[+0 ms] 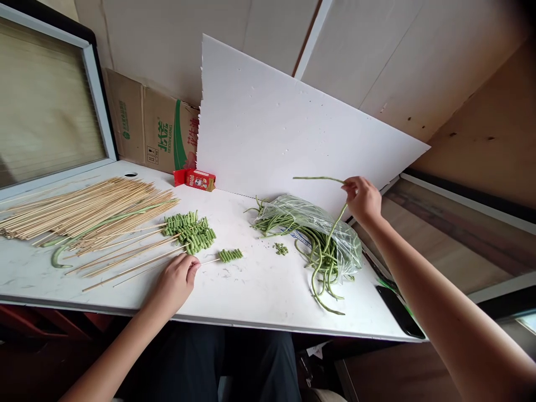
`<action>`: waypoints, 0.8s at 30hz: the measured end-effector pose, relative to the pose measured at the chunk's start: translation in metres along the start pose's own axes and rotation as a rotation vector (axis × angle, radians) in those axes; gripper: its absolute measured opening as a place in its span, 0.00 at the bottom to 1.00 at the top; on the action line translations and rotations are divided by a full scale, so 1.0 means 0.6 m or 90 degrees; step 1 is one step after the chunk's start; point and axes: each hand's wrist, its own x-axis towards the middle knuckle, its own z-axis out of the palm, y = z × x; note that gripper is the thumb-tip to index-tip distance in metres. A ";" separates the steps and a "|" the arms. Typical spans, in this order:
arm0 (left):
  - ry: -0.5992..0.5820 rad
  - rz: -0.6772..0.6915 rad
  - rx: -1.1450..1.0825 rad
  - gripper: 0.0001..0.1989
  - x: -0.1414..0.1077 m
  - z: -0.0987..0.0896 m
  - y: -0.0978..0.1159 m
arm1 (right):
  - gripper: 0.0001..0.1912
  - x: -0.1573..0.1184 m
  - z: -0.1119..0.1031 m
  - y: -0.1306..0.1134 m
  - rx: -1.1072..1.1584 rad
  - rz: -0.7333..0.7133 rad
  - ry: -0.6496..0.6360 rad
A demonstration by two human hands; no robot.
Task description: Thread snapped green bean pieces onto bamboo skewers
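Note:
My left hand (180, 274) pinches a thin wooden skewer (208, 261) low over the table, with short green bean pieces (230, 255) threaded side by side near its tip. Raised at the right, my right hand (363, 201) is closed on a long green bean (320, 178); one end points left and the rest hangs down toward the bag. Below it, a clear plastic bag (307, 209) lies on its side, with many long beans (320, 262) spilling out. Finished-looking bean skewers (190, 231) are heaped just beyond my left hand.
Bare skewers (92, 206) cover the table's left side, with a loose bean (104, 223) across them. Small bean ends (280, 249) lie mid-table. A red box (200, 180), a carton (154, 128) and a white board (288, 123) stand behind. A phone (400, 311) lies at the right edge.

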 end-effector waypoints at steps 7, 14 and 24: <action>0.009 0.010 -0.009 0.09 -0.001 0.004 -0.005 | 0.11 0.073 -0.082 0.000 -0.039 0.008 0.196; 0.005 0.026 0.003 0.09 -0.002 0.006 -0.010 | 0.11 0.114 -0.176 -0.047 -0.017 -0.028 0.303; 0.064 0.059 0.090 0.09 -0.002 0.002 -0.013 | 0.07 0.023 -0.149 -0.207 0.212 -0.177 0.077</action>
